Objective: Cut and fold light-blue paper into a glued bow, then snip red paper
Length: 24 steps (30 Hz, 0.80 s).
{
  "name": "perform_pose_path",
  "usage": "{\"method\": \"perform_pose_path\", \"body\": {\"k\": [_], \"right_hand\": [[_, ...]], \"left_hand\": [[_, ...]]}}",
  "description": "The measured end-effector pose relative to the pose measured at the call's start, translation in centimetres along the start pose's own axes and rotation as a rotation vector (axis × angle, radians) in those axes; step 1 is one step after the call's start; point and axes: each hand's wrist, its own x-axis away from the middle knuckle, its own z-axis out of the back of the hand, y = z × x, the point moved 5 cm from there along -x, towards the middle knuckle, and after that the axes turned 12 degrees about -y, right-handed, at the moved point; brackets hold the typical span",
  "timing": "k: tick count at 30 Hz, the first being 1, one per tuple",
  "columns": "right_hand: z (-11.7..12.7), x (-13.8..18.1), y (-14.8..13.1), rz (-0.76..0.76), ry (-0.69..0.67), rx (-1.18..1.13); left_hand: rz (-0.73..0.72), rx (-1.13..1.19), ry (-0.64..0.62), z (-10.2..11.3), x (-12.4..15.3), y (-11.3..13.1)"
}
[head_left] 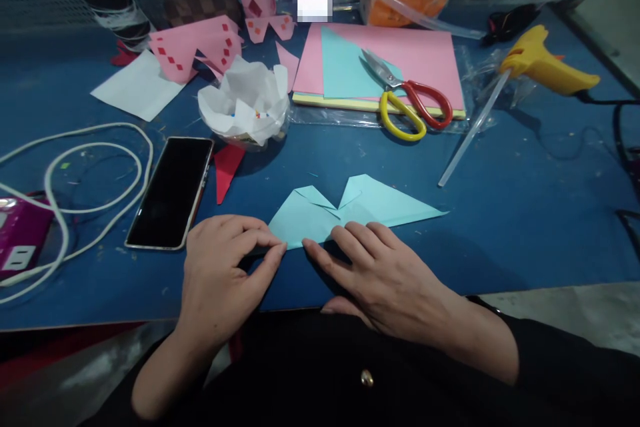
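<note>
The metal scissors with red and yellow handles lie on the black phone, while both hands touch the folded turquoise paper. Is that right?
Not quite: the head view shows the scissors lying on the stack of pink and turquoise paper. The left hand and right hand do touch the folded turquoise paper.

No text, number or brand is legible.

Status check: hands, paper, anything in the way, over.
Left hand pinching near edge of folded blue paper; right hand fingers along it. Paper notched on far side. Phone close beside left hand; nothing else crowding.
</note>
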Motion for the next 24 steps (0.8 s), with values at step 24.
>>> {"method": "perform_pose_path", "body": {"k": [24], "right_hand": [[0.0,-2.0,-2.0,0.096,-0.029,0.007]], "left_hand": [[0.022,-0.065,-0.029,0.3,0.7,-1.4]]}}
